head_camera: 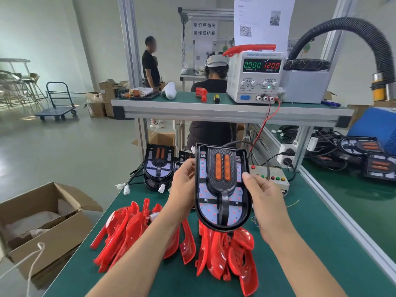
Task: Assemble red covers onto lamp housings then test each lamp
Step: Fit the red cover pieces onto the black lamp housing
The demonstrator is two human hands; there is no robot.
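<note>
Lamp housing (221, 186) upright above red covers (137, 230), left hand (182, 187) gripping at nine o'clock, right hand (260, 196) gripping at three o'clock.

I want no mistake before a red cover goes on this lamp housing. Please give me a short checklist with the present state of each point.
1. Both hands hold the lamp housing: ok, left hand on its left edge, right hand on its right edge.
2. Housing open face toward the camera: ok, no cover on it.
3. Red covers within reach: ok, piled on the green table below the housing.
4. A hand free to pick a cover: not ok, both are busy.
5. Power supply on: ok, display reads 12.00 volts, 0.000 amperes.
6. Housing wire connected: cannot tell.
</note>
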